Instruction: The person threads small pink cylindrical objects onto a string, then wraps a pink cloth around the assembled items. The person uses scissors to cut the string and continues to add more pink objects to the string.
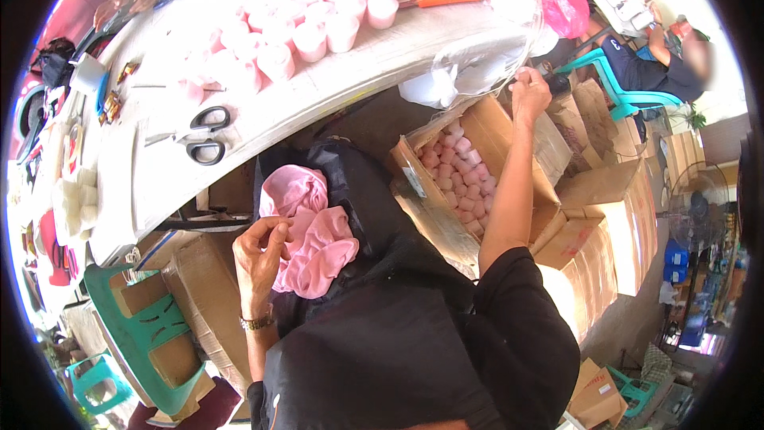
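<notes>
Across my black-clothed lap lies a bunched pink cloth (314, 243). My left hand (261, 255) is at its left edge, thumb and fingertips pinched together; what they hold, if anything, is too small to make out. My right hand (531, 94) is raised far out to the right, its fingers closed beside a clear plastic bag (485, 68) that hangs over the table edge. Whatever is in those fingers cannot be made out. Beneath my right forearm, an open cardboard box (497, 131) holds many small pale-pink rounded pieces (461, 171).
Many white-and-pink cup-shaped pieces (310, 40) crowd the white table (318, 95). Black-handled scissors (208, 135) lie near its edge. More cardboard boxes (593, 247) stand at right, a green plastic chair (143, 334) at left. Another person (649, 68) sits at the far right; a co-worker's hands (127, 4) show upper left.
</notes>
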Demonstrator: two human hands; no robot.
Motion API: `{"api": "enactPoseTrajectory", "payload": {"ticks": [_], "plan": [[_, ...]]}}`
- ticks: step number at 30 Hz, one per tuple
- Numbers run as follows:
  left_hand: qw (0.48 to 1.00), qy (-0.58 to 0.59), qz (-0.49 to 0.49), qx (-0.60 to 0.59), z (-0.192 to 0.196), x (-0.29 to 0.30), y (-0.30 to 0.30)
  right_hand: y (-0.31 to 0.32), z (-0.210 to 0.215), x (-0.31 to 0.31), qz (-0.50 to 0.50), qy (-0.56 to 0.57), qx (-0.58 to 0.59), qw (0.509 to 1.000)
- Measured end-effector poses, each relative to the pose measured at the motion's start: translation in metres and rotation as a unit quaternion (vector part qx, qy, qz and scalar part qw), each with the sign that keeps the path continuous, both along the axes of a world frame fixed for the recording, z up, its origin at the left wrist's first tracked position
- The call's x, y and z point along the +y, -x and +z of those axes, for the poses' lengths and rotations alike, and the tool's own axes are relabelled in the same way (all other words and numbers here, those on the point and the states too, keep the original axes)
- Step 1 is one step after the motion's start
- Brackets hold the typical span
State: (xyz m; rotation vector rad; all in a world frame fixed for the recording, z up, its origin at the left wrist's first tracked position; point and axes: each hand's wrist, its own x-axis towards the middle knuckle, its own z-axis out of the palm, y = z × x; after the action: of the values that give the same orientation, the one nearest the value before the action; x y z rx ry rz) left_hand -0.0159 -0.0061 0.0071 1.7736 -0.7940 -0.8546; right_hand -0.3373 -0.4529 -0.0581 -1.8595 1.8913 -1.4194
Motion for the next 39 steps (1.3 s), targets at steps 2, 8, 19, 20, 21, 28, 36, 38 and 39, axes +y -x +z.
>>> {"api": "enactPoseTrajectory", "payload": {"ticks": [2,8,19,20,21,28,36,38,39], "plan": [[1.000,-0.011,-0.008,0.000,0.000,-0.003,-0.001,0.000,0.007,0.001,0.029,-0.012,-0.043,0.999],[1.000,0.011,-0.008,-0.016,0.002,-0.007,0.007,-0.007,0.029,-0.046,0.074,-0.087,-0.301,0.947],[0.999,-0.010,-0.007,-0.034,-0.001,-0.006,0.007,0.012,0.054,-0.033,-0.001,-0.043,-0.105,0.994],[0.999,-0.011,-0.005,-0.037,-0.001,-0.007,0.007,0.013,0.059,-0.032,-0.010,-0.028,-0.083,0.996],[0.999,-0.004,-0.007,-0.036,-0.001,-0.007,0.008,0.014,0.063,-0.032,-0.016,-0.011,-0.065,0.998],[0.998,-0.005,-0.002,-0.061,0.000,-0.005,0.009,0.022,0.078,-0.039,-0.036,0.064,0.047,0.996],[0.997,-0.014,0.009,-0.078,-0.004,-0.003,0.009,0.015,0.063,-0.078,0.092,-0.006,-0.035,0.995],[0.997,-0.019,0.007,-0.074,-0.005,-0.005,0.010,0.009,0.065,-0.086,0.075,0.050,-0.131,0.987],[0.997,-0.010,0.005,-0.076,-0.006,-0.005,0.010,0.007,0.072,-0.087,0.031,0.060,-0.088,0.994]]}}
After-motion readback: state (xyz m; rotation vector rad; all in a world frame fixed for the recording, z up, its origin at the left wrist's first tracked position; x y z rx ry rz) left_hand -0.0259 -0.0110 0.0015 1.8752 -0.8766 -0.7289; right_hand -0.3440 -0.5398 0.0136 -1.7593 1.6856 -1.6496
